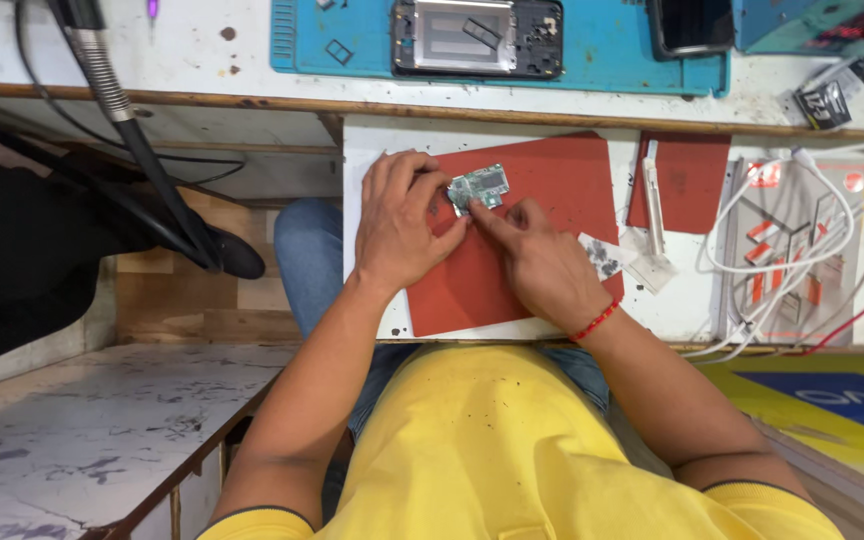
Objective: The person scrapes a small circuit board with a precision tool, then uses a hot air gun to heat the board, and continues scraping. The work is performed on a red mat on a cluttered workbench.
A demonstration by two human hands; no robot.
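Green rectangular circuit board [479, 187] lies on the red flat mat [562, 180] on your white pull-out bench [372, 140]. Your left hand [404, 220] pinches its left edge between thumb and fingers. Your right hand [542, 262] presses its index fingertip against the board's lower edge, grasping nothing.

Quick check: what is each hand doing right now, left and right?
Left hand: closed on the small green circuit board, pinning it to the red mat.
Right hand: forefinger touching the board's edge; whether it holds anything cannot be told.
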